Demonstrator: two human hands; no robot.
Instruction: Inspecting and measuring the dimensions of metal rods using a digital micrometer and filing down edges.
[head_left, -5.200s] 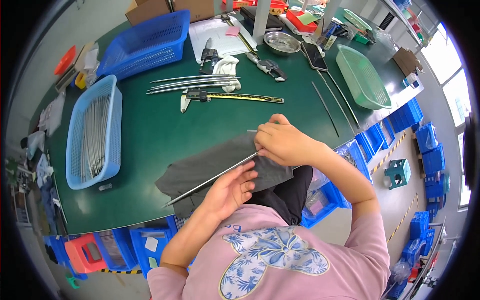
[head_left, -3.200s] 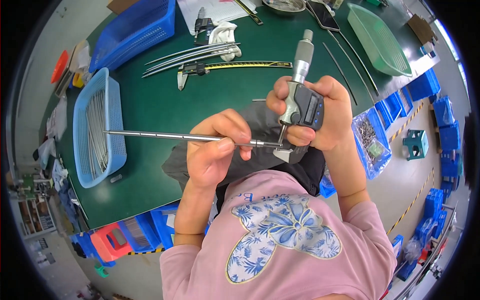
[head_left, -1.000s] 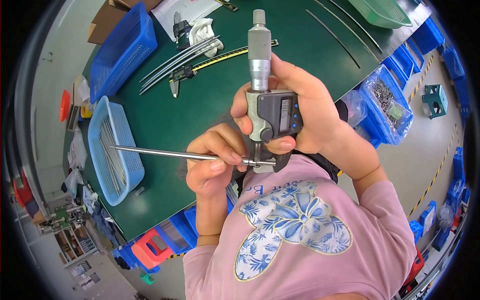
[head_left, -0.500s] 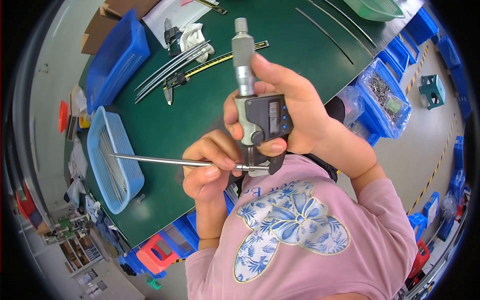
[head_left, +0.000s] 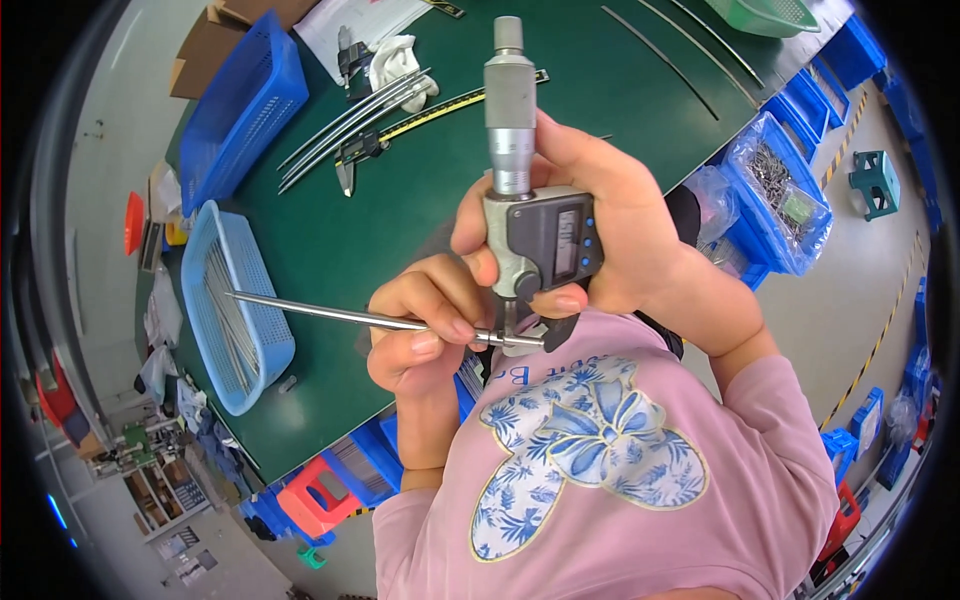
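In my right hand is a digital micrometer, held upright with its thimble at the top and its small display facing up at me. The fingers wrap round its frame. My left hand pinches a thin shiny metal rod near its right end. That stepped end lies across the micrometer's gap, below the spindle; I cannot tell whether both measuring faces touch it. The rod's left end reaches over a light blue basket containing several similar rods.
On the green table lie a yellow-marked caliper, several metal rods, a white glove and a second caliper. A dark blue basket stands at far left. Right of the table is a blue bin of metal parts.
The micrometer has shifted slightly right, its thimble end nearer the top. The rod slopes a little more, its left end higher and right end lower. Both hands keep their grip.
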